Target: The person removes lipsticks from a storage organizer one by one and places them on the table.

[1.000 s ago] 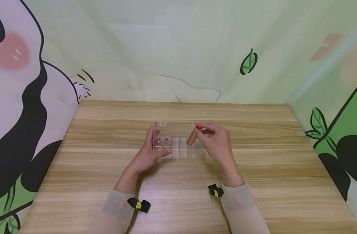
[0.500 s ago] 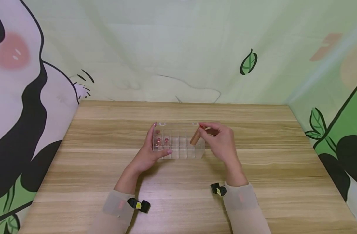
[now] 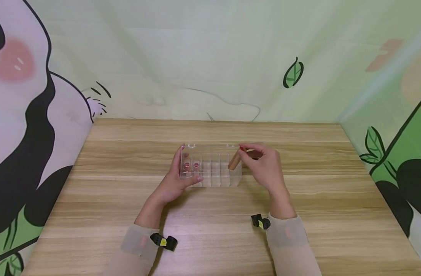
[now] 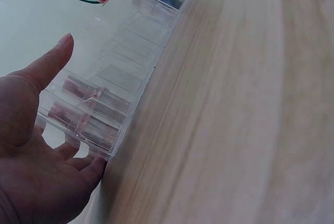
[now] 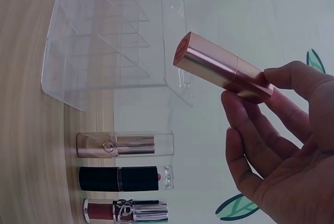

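My left hand (image 3: 174, 184) grips the left end of a clear plastic lipstick organizer (image 3: 215, 181), thumb along the front and fingers round the end. Two pinkish lipsticks (image 4: 82, 122) stand in its leftmost compartments. Between thumb and fingertips my right hand (image 3: 267, 168) pinches a rose-gold lipstick (image 5: 219, 68). In the head view that tube slants over the organizer's right end, its lower end toward the left. The right wrist view shows it apart from the box wall, with the other fingers loosely curved below.
Three more lipsticks stand in a row on the wooden table (image 3: 210, 237) beside the organizer's right end: a clear and gold one (image 5: 122, 144), a black one (image 5: 119, 178) and a dark red and silver one (image 5: 102, 211). The right hand hides them in the head view.
My right hand has moved steadily to the right with the rose-gold lipstick, from the organizer's right-hand compartments to its right end. The left hand and the organizer have stayed in place.
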A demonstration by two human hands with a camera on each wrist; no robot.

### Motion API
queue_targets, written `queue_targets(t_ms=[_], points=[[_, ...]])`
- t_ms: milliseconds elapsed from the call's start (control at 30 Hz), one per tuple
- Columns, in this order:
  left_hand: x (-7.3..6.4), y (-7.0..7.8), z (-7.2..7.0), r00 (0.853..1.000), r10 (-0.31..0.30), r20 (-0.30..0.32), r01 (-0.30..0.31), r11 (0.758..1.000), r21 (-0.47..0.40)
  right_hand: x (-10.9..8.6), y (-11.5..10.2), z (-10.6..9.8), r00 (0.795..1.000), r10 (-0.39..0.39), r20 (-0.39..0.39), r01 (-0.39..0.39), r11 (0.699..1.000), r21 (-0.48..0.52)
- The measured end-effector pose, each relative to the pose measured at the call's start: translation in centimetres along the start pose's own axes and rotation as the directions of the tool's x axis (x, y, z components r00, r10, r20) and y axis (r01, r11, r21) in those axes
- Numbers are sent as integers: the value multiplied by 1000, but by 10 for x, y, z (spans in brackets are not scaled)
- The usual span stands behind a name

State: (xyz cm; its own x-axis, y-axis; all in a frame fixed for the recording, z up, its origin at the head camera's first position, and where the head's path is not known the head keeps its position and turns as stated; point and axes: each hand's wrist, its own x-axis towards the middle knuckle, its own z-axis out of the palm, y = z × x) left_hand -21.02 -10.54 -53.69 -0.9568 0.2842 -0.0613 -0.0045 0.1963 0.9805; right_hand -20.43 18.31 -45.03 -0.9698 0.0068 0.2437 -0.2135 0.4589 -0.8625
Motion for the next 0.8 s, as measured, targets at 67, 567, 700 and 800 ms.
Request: queue_targets(t_ms=[67, 567, 700, 800], points=[[0, 0, 0, 1000, -1, 0, 1, 1000, 1, 1, 1, 0, 1000, 1, -4, -1, 1000, -2], [0, 0, 0, 1000, 1, -4, -1, 1000, 12, 2, 1, -6, 999, -36, 4, 36, 999, -8], [-1, 1, 0, 1000, -2, -3, 2, 1000, 15, 1, 1, -8, 999, -53, -1, 53, 999, -8], [-2, 2, 0, 1000, -1, -4, 1, 1000, 18, 1, 0, -10, 998, -55, -2, 55, 998, -14]])
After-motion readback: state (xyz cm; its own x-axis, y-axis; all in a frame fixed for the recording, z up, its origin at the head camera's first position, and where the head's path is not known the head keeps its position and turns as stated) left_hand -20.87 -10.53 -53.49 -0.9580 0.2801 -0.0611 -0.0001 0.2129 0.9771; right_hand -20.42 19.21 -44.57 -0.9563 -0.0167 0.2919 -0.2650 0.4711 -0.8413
